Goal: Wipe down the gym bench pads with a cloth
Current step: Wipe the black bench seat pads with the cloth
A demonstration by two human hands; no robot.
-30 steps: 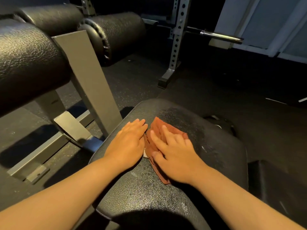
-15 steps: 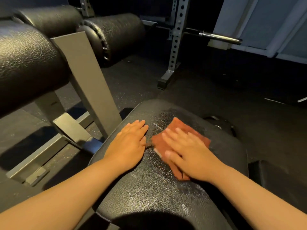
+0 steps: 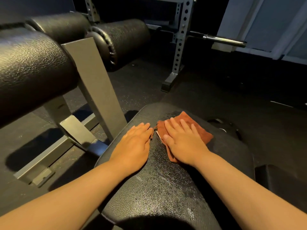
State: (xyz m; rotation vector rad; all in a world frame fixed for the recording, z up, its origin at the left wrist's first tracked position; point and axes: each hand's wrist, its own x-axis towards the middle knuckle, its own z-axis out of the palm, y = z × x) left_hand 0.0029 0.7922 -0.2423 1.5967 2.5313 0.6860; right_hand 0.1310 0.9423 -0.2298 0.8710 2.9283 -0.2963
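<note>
On bench pad (image 3: 166,188): right hand (image 3: 184,145) presses rust cloth (image 3: 201,131) flat, fingers (image 3: 182,124) slightly spread. Cloth has slid right and forward since a second ago. Left hand (image 3: 134,146) braces, fingers together. Stroke ongoing; far end likely next.

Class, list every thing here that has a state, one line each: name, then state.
bench pad: streaked with a damp-looking sheen.
right hand: fingers straight, pressing the cloth.
cloth: spread flat on the bench pad.
left hand: flat on bare pad, beside the cloth.
barbell: resting on the rack.
</note>
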